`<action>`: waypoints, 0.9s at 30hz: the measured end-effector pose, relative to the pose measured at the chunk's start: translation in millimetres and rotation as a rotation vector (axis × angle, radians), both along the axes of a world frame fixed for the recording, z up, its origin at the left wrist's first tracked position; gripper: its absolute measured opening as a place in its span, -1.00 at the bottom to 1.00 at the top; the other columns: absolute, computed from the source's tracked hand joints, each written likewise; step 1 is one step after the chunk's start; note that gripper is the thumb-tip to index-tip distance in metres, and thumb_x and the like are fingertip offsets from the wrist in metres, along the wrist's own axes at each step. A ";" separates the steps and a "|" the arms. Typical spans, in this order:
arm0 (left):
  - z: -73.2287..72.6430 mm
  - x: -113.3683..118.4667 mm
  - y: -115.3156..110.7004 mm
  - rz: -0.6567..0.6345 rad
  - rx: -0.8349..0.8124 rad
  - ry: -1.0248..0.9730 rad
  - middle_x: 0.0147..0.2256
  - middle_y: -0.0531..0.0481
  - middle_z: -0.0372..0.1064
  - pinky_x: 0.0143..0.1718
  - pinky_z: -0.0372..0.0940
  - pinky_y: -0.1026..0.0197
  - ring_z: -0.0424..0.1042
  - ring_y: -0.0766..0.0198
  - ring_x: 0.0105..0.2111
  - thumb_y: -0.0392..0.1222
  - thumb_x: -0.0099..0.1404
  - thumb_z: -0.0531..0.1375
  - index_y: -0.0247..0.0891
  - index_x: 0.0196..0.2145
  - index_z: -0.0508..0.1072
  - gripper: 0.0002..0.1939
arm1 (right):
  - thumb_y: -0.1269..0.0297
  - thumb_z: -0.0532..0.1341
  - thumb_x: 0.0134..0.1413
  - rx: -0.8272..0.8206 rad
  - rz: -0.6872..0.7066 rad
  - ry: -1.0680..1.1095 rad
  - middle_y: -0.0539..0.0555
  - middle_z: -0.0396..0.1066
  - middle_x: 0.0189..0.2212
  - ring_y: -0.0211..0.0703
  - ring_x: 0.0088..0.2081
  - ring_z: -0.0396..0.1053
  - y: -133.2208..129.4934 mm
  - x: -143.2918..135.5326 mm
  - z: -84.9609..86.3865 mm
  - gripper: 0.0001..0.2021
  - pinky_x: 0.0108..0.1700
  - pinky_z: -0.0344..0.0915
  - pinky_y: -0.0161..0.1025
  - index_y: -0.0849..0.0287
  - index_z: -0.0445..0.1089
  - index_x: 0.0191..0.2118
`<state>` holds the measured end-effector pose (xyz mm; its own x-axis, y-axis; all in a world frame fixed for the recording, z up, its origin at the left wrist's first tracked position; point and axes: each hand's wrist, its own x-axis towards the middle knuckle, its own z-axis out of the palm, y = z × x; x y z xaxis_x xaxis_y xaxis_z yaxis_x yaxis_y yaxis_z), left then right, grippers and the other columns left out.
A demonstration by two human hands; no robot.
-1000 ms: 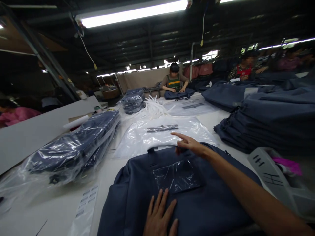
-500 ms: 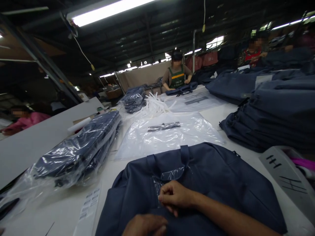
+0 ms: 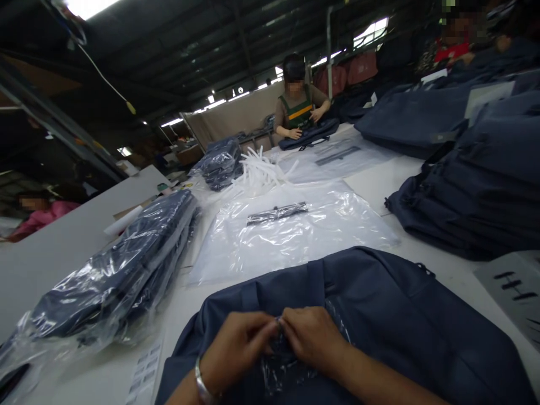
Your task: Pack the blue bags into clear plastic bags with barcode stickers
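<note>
A navy blue fabric bag (image 3: 379, 315) lies in front of me on the table, its straps running up to the top edge. Crinkled clear plastic film (image 3: 280, 368) covers a patch at its middle. With thumb and fingers closed, my left hand (image 3: 236, 351) pinches at the top of this film; a silver bangle is on its wrist. My right hand (image 3: 312, 337) pinches right beside it, the fingertips of both hands nearly touching. What sits between the fingertips is small and mostly hidden, but it looks like part of the film.
Flat clear plastic bags (image 3: 295, 242) lie just beyond. White strips (image 3: 264, 169) are heaped behind them. Plastic-wrapped navy bags (image 3: 118, 264) are stacked left, near a label sheet (image 3: 143, 371). More navy bags (image 3: 472, 197) pile up right, by a marked grey box (image 3: 514, 287). A co-worker (image 3: 299, 107) stands opposite.
My left hand has risen from the bottom edge to meet my right hand at the film. Both now pinch together there. The view has shifted slightly, and the co-worker's hand has lifted.
</note>
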<state>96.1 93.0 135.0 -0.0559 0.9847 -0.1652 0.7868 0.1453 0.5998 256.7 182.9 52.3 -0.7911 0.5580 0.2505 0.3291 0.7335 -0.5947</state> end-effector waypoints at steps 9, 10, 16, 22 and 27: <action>-65.9 -107.3 165.2 -0.118 0.092 0.238 -0.25 -0.02 0.45 -0.19 0.33 0.22 0.42 0.23 -0.28 -0.08 0.07 0.33 -0.22 -0.27 0.51 -0.73 | 0.18 0.11 0.10 -0.001 0.163 -0.253 0.12 0.53 -0.48 -0.02 -0.48 0.47 -3.6 3.6 7.0 -0.77 -0.49 0.07 -0.21 0.13 0.47 -0.38; -76.4 -111.9 174.8 -0.126 0.082 0.246 -0.27 -0.01 0.44 -0.20 0.32 0.22 0.41 0.23 -0.29 -0.08 0.03 0.36 -0.22 -0.28 0.51 -0.71 | 0.17 0.13 0.09 -0.005 0.178 -0.276 0.12 0.54 -0.48 -0.02 -0.48 0.47 -2.8 2.5 6.8 -0.77 -0.50 0.06 -0.21 0.14 0.49 -0.37; -104.9 -128.6 196.6 -0.127 0.071 0.254 -0.35 0.02 0.44 -0.28 0.28 0.26 0.38 0.26 -0.35 0.05 0.08 0.32 -0.23 -0.32 0.51 -0.69 | 0.17 0.20 0.07 0.036 0.256 -0.333 0.06 0.55 -0.50 -0.10 -0.53 0.46 -0.1 -4.7 1.6 -0.81 -0.58 -0.12 -0.20 0.14 0.51 -0.36; -113.9 -133.8 198.1 -0.109 0.120 0.255 -0.26 0.03 0.50 -0.21 0.26 0.25 0.43 0.23 -0.26 -0.01 0.29 0.14 -0.15 -0.30 0.55 -0.76 | 0.16 0.24 0.06 0.090 0.274 -0.283 -0.02 0.53 -0.54 -0.19 -0.55 0.44 2.0 -8.7 -17.3 -0.83 -0.60 -0.14 -0.24 0.13 0.46 -0.42; -111.3 -127.3 198.0 -0.066 0.202 0.279 -0.27 -0.03 0.46 -0.18 0.23 0.21 0.42 0.18 -0.23 -0.02 0.38 0.01 -0.16 -0.28 0.52 -0.68 | 0.23 0.18 0.17 -0.008 0.239 -0.098 -0.05 0.51 -0.50 -0.27 -0.49 0.45 5.6 -4.4 -3.2 -0.85 -0.50 0.11 -0.36 0.11 0.44 -0.36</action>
